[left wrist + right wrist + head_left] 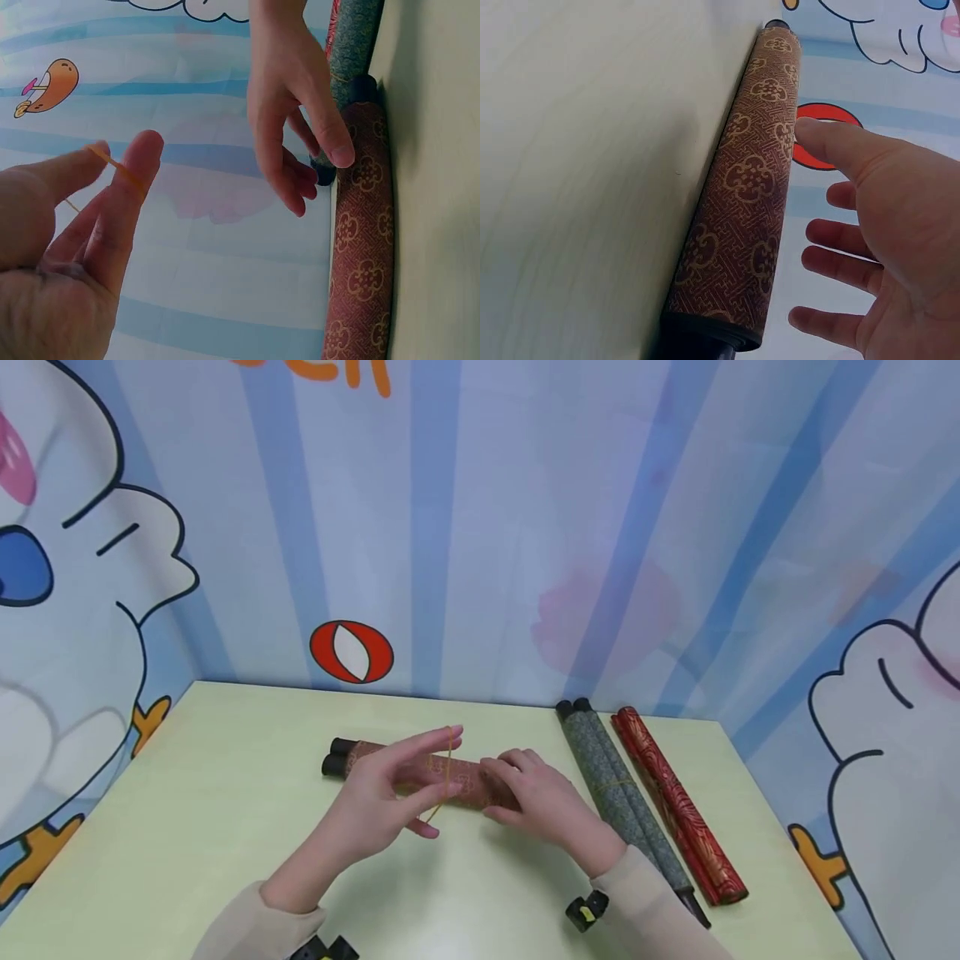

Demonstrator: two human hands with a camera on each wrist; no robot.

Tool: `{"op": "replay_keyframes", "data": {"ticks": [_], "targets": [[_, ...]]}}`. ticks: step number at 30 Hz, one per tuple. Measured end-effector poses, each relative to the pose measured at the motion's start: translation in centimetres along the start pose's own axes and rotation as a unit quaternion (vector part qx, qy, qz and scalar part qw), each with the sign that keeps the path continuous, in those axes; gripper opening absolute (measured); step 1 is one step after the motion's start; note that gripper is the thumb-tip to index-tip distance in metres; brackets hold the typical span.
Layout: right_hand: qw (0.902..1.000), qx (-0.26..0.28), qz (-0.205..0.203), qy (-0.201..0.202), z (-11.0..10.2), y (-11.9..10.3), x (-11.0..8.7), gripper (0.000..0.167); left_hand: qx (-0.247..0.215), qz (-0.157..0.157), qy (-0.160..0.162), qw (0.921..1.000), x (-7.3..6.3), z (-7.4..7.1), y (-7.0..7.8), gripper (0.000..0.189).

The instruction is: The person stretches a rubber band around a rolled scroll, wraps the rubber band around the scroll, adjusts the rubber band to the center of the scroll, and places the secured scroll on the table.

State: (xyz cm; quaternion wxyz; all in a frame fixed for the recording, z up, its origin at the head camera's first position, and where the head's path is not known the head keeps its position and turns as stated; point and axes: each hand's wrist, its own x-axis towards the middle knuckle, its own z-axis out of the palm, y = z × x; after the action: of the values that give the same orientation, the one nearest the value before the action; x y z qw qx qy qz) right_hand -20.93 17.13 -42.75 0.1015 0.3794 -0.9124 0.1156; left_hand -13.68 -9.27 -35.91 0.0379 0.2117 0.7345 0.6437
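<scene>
A brown patterned scroll (472,783) with gold flower motifs lies crosswise on the table, rolled from both ends, two black knobs (335,758) showing at its left. My left hand (371,806) is over its left part, fingers extended and spread. A thin yellow rubber band (448,768) is stretched around the thumb and fingers of that hand; the left wrist view shows the band (127,172) looped near the fingertips. At the scroll's right end is my right hand (546,800), its fingers loosely bent. In the right wrist view, its thumb (821,142) overlaps the scroll's edge.
To the right, a grey-green double-rolled scroll (611,768) with black knobs lies slanted, a thin yellow band around its middle. Beside it is a red and gold scroll (686,814). A printed cartoon backdrop (480,568) rises behind the pale table (247,760).
</scene>
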Motion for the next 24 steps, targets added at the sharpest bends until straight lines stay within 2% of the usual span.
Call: {"op": "replay_keyframes", "data": {"ticks": [4, 10, 14, 18, 21, 24], "targets": [[1.0, 0.001, 0.007, -0.004, 0.4, 0.1, 0.4, 0.065, 0.018, 0.005, -0.002, 0.9998, -0.1, 0.0, -0.3, 0.062], [0.9983, 0.004, 0.041, -0.04, 0.6, 0.2, 1.0, 0.073, 0.032, -0.002, -0.008, 0.9995, 0.1, -0.2, -0.2, 0.063], [0.9956, 0.012, 0.062, -0.07, 0.7, 0.1, 1.4, 0.082, 0.084, -0.002, 0.009, 0.9965, 0.1, -0.5, -0.1, 0.065], [0.9914, 0.02, 0.081, -0.102, 0.8, 0.1, 1.7, 0.09, 0.16, 0.019, 0.029, 0.9865, 0.0, -0.9, 0.1, 0.072], [0.9887, 0.025, 0.089, -0.118, 0.9, 0.1, 1.9, 0.094, 0.189, 0.022, 0.04, 0.9809, -0.1, -1.1, 0.2, 0.077], [0.987, 0.025, 0.093, -0.129, 1.1, 0.3, 2.0, 0.096, 0.189, 0.015, 0.042, 0.981, -0.3, -1.4, 0.2, 0.081]]}}
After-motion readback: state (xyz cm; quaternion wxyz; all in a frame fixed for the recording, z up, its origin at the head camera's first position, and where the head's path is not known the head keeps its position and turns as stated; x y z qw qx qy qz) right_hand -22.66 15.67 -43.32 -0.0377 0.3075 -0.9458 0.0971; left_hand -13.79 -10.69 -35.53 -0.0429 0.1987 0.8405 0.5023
